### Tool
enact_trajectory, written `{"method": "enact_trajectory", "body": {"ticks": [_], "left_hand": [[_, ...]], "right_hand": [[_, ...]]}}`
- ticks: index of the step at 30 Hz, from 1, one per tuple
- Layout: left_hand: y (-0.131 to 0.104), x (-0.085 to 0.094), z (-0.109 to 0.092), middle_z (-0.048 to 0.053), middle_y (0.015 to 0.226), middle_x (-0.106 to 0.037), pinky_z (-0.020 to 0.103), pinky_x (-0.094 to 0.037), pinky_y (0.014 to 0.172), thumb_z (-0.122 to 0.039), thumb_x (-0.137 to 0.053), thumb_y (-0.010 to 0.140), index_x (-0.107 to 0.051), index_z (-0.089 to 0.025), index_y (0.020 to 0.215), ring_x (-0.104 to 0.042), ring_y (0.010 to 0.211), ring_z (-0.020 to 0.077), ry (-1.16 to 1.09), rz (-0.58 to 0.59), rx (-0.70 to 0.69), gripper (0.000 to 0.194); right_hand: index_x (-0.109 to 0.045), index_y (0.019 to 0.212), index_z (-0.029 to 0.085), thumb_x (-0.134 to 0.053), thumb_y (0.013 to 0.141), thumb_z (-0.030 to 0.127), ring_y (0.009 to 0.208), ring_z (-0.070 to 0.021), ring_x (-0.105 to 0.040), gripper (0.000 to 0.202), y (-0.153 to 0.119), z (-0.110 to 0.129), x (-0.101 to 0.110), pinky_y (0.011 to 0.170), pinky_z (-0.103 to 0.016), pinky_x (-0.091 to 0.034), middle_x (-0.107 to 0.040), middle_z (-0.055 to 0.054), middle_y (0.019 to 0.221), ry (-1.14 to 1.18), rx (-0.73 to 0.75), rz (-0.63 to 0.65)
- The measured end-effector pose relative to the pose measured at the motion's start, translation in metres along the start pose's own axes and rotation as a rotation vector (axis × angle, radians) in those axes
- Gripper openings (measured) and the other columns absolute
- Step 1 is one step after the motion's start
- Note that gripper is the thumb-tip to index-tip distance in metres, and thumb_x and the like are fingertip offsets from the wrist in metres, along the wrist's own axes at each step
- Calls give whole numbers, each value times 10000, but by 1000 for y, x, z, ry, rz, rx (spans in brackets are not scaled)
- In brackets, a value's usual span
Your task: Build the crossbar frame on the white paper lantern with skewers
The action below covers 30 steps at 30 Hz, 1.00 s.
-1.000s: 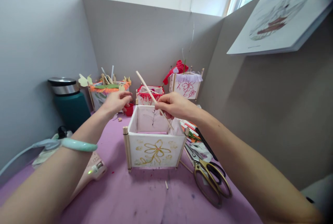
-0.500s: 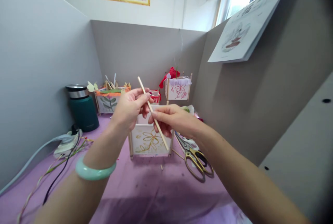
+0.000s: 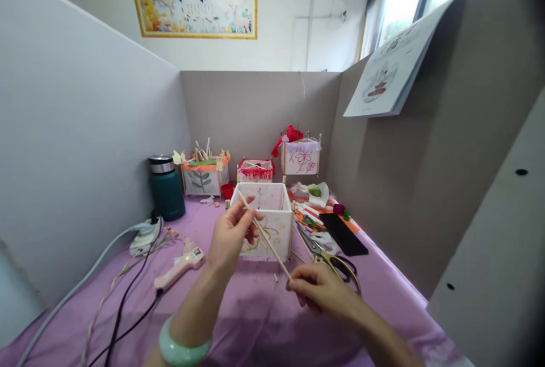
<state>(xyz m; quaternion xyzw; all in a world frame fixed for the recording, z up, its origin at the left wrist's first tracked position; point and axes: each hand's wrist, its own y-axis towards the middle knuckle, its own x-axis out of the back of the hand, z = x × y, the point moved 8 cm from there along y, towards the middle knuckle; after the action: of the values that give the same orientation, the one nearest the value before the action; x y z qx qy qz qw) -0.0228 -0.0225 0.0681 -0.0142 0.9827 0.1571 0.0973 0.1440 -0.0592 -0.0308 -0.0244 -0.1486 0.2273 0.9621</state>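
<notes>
A thin pale wooden stick (image 3: 269, 242) slants across the middle of the view. My left hand (image 3: 236, 229) pinches it near its upper end, in front of a white open-topped box (image 3: 279, 199) with a yellow flower drawn on its face. The stick's lower end is between the thumb and fingers of my right hand (image 3: 317, 290), which is right of and below the box. Gold-handled scissors (image 3: 326, 256) lie just behind my right hand, partly covered by it. A short stick piece (image 3: 276, 278) rests on the purple cloth between my hands.
A pink glue gun (image 3: 181, 269), a power strip (image 3: 145, 239) with cables and a green bottle (image 3: 167, 194) are at the left. Decorated boxes (image 3: 202, 180) stand at the back. Right of the white box lie a black phone-like slab (image 3: 344, 234), pens and paper scraps.
My right hand has slid down to the stick's lower end, away from my left hand. The view has tilted up and pulled back, showing the glue gun and black slab.
</notes>
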Motion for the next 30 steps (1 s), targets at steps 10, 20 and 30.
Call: {"method": "enact_trajectory", "body": {"ticks": [10,20,30], "left_hand": [[-16,-13,1,18,833,-626,198,-391,480,-370,-574,843,-581,-215,1214,-461,567,79,46,88,-41,402],[-35,-18,-16,-59,614,-410,187,-334,511,-378,-549,864,-594,-225,1187,-377,529,72,102,164,-97,360],[-56,-17,107,28,738,-695,287,-443,649,-432,-395,862,-627,-215,909,-648,698,209,1063,365,-67,321]], "right_hand": [[-641,688,202,-534,792,268,555,-142,-532,163,-1,-24,5,508,-233,-356,-626,5,635,-225,68,-171],[-686,886,178,-504,880,302,875,-197,-601,220,-23,-26,58,750,-270,-405,-680,-69,928,-811,41,-620],[-570,1151,137,-488,825,144,968,-275,-591,337,-24,-40,82,756,-347,-426,-629,-171,1072,-966,-221,-666]]}}
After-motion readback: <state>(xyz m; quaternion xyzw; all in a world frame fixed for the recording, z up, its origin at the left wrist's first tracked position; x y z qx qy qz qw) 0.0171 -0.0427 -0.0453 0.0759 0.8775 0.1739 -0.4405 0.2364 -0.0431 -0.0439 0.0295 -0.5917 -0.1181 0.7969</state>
